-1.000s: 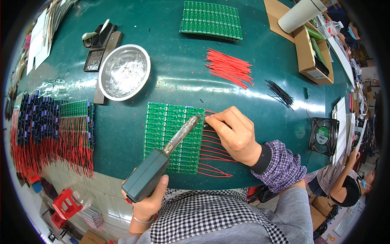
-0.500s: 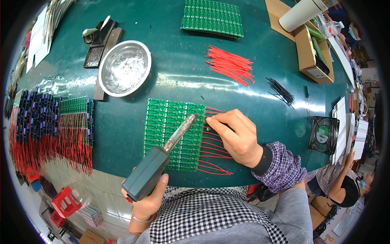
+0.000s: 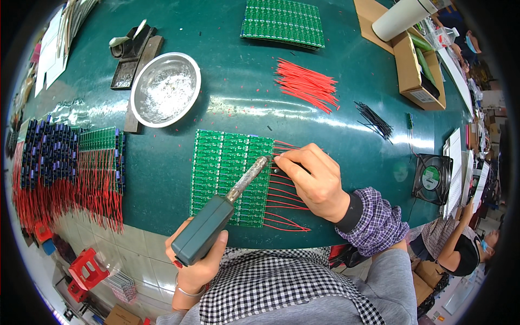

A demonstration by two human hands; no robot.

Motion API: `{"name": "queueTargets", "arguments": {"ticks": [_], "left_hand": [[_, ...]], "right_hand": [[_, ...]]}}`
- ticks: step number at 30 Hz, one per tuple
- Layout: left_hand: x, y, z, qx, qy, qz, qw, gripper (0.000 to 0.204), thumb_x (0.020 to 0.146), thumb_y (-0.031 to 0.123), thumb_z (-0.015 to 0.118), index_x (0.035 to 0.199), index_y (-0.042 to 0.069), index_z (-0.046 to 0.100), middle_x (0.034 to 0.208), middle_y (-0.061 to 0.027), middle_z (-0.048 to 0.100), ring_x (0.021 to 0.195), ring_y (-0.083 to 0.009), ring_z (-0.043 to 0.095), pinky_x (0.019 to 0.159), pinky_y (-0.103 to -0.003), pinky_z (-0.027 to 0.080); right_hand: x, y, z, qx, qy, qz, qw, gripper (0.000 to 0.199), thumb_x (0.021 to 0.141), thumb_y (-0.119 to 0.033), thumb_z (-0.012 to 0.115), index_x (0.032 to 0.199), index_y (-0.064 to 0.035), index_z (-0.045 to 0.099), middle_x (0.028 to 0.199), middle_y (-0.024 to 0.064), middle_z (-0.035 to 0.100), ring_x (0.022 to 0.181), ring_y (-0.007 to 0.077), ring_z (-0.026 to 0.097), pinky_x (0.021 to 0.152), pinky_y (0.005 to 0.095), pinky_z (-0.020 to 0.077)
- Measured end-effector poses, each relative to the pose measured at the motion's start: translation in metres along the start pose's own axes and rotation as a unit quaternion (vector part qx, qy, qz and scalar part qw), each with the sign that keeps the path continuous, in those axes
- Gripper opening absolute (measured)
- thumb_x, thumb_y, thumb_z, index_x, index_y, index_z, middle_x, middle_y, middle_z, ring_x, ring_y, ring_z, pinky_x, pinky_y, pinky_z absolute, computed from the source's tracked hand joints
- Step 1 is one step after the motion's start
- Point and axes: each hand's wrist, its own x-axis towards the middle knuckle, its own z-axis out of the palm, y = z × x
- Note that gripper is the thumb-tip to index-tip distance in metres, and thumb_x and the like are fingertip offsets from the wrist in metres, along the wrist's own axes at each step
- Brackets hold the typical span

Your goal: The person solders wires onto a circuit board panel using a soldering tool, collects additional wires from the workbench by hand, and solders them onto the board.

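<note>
My left hand (image 3: 201,261) is wrapped round the dark green handle of a soldering iron (image 3: 205,227). The iron's metal tip reaches the right edge of a green circuit board panel (image 3: 208,162) lying on the table. At that same edge my right hand (image 3: 317,181) pinches a thin red wire between thumb and fingers, close beside the tip. Several red wires (image 3: 284,199) stick out from the panel's right edge below and just above my fingertips. Whether the tip touches the wire end cannot be made out.
Beyond the panel lie loose red wires (image 3: 306,85) and black wires (image 3: 375,121). A metal bowl (image 3: 136,103) stands at left, near wired boards (image 3: 97,162). More panels (image 3: 281,24), a cardboard box (image 3: 403,59) and a fan (image 3: 431,179) surround the area. Another person (image 3: 457,246) is at far right.
The iron's tip has shifted slightly right and down along the panel's edge, nearer my right fingertips. My right hand has barely moved and keeps its pinch.
</note>
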Motion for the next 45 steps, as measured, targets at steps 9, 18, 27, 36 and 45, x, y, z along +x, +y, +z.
{"name": "queueTargets", "arguments": {"ticks": [9, 18, 27, 36, 45], "left_hand": [[-0.008, -0.006, -0.002, 0.019, 0.021, 0.001, 1.000, 0.023, 0.071, 0.003, 0.078, 0.092, -0.005, 0.072, 0.080, -0.0134, 0.068, 0.063, -0.0190, 0.065, 0.056, -0.029, 0.050], [-0.009, -0.009, -0.001, 0.001, 0.041, -0.007, 0.999, 0.025, 0.072, 0.004, 0.079, 0.094, -0.006, 0.072, 0.081, -0.0142, 0.069, 0.063, -0.0194, 0.065, 0.056, -0.029, 0.049], [-0.004, -0.005, 0.001, 0.007, 0.018, 0.019, 1.000, 0.023, 0.072, 0.002, 0.078, 0.093, -0.006, 0.072, 0.082, -0.0142, 0.070, 0.065, -0.0190, 0.066, 0.058, -0.028, 0.051], [-0.002, -0.003, 0.001, 0.012, -0.004, 0.015, 1.000, 0.021, 0.071, 0.001, 0.077, 0.090, -0.006, 0.072, 0.081, -0.0141, 0.069, 0.064, -0.0183, 0.066, 0.056, -0.028, 0.051], [-0.010, -0.008, 0.000, -0.004, 0.037, -0.002, 0.999, 0.025, 0.071, 0.002, 0.078, 0.094, -0.006, 0.072, 0.082, -0.0151, 0.070, 0.066, -0.0208, 0.067, 0.058, -0.029, 0.052]], "right_hand": [[0.002, -0.003, -0.001, 0.019, 0.000, 0.018, 1.000, 0.029, 0.067, 0.003, 0.070, 0.095, 0.0026, 0.069, 0.087, 0.0108, 0.067, 0.073, 0.0234, 0.063, 0.059, 0.0316, 0.0507], [-0.001, -0.001, 0.002, -0.008, 0.004, 0.003, 1.000, 0.026, 0.069, -0.004, 0.068, 0.094, 0.0015, 0.068, 0.088, 0.0070, 0.064, 0.075, 0.0192, 0.061, 0.060, 0.0291, 0.0517], [-0.002, 0.000, 0.004, -0.010, 0.007, 0.000, 1.000, 0.026, 0.069, -0.004, 0.068, 0.095, 0.0019, 0.068, 0.088, 0.0071, 0.064, 0.075, 0.0193, 0.061, 0.059, 0.0291, 0.0514], [-0.002, -0.001, 0.004, -0.009, 0.012, 0.002, 1.000, 0.027, 0.069, -0.003, 0.068, 0.095, 0.0023, 0.068, 0.087, 0.0072, 0.063, 0.074, 0.0194, 0.061, 0.060, 0.0291, 0.0517], [-0.002, -0.002, 0.003, -0.010, 0.008, 0.006, 1.000, 0.026, 0.069, -0.003, 0.068, 0.095, 0.0021, 0.068, 0.088, 0.0073, 0.064, 0.075, 0.0194, 0.061, 0.059, 0.0290, 0.0519]]}}
